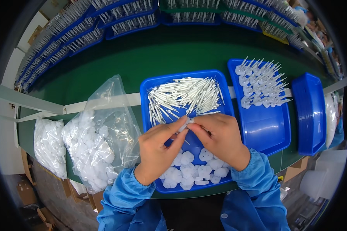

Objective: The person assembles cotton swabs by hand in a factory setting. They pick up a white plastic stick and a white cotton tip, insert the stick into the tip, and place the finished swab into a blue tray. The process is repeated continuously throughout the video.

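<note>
Both hands meet over the middle of a blue tray (pixel 145 111). Between thumb and finger, my left hand (pixel 158 146) pinches a small white plastic piece (pixel 186 124). The fingertips of my right hand (pixel 221 134) close on the same piece from the other side. A thin stick seems to point down from it, partly hidden by the fingers. Thin white sticks (pixel 189 92) lie in a loose heap in the tray's far half. Flat, round, translucent white plastic pieces (pixel 187 171) are scattered in its near half, below my wrists.
Right of my tray, another blue tray (pixel 264 131) holds rows of white pieces with upright sticks (pixel 262 82). Beyond it stand stacked blue trays (pixel 310 115). Clear bags of white pieces (pixel 92 146) lie on the left. Racked trays full of sticks (pixel 131 19) line the green table's far edge.
</note>
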Motion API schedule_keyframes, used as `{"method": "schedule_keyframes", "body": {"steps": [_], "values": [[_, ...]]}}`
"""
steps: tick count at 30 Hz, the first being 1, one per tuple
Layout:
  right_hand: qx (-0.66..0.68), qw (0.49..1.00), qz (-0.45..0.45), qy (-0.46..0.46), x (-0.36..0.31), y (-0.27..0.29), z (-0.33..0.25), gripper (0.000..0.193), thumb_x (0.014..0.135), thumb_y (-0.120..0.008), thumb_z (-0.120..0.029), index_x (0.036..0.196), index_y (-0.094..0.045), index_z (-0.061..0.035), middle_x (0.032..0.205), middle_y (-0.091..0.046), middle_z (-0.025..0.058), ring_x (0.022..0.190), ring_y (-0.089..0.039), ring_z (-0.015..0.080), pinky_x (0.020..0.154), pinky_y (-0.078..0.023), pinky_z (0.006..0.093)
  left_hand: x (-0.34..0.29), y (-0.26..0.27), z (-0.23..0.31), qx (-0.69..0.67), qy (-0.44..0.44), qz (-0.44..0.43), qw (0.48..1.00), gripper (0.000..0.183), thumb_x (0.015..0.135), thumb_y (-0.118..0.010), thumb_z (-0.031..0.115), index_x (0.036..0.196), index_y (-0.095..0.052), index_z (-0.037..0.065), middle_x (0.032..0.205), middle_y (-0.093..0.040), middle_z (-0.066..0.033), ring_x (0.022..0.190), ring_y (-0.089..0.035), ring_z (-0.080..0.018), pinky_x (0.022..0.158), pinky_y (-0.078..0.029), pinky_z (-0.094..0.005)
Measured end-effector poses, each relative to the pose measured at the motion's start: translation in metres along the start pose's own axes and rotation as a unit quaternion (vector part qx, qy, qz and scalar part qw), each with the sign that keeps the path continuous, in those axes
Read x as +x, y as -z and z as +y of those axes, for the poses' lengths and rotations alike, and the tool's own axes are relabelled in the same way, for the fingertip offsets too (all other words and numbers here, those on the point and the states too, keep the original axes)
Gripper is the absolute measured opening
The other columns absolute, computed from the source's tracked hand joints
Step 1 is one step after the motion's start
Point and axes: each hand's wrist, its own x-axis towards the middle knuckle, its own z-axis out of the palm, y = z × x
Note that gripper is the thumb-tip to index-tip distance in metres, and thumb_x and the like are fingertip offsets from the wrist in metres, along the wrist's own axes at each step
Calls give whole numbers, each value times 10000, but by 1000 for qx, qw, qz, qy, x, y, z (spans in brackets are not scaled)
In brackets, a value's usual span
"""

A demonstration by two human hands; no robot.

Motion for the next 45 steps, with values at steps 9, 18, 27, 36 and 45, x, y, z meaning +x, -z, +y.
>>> {"method": "schedule_keyframes", "body": {"steps": [9, 18, 27, 36, 45], "values": [[145, 989, 15, -29, -2, 10, 7, 325, 881, -874, -50, 1184, -757, -34, 1061, -807, 109, 939, -777, 236, 831, -573, 351, 9, 6, -2, -77, -2, -8, 997, 467, 849, -926, 5, 1289, -774, 42, 1224, -751, -127, 1068, -763, -218, 768, -633, -310], [273, 951, -68, -132, -10, 11, 8, 349, 958, -834, -56, 1276, -701, -4, 1000, -768, 68, 944, -737, 149, 850, -562, 301, 8, 1, 4, -65, -91, -23, 994, 467, 875, -806, -128, 1308, -774, 43, 1310, -726, -138, 1134, -759, -268, 866, -677, -359], [410, 889, -81, -187, -11, 7, 7, 350, 949, -831, 14, 1263, -675, 7, 1061, -759, 69, 990, -742, 114, 874, -596, 282, 8, 0, 2, -50, -124, -11, 991, 468, 870, -799, -124, 1311, -773, 29, 1339, -740, -142, 1161, -763, -313, 901, -671, -366], [417, 862, -74, -278, -9, 16, -1, 186, 1047, -777, -106, 1163, -711, 24, 1001, -789, 86, 883, -769, 127, 799, -613, 290, 7, 3, 2, -51, -132, -43, 989, 479, 851, -827, -124, 1307, -774, 14, 1360, -716, -196, 1174, -759, -320, 940, -661, -381], [-123, 976, -170, 56, -3, 1, -29, 191, 888, -772, -52, 1075, -735, -64, 903, -754, 97, 830, -752, 311, 767, -599, 400, 18, 15, -14, -271, 54, 115, 954, 269, 1067, -704, 36, 1322, -778, -9, 1288, -683, -127, 1014, -734, -165, 876, -587, -274]]}}
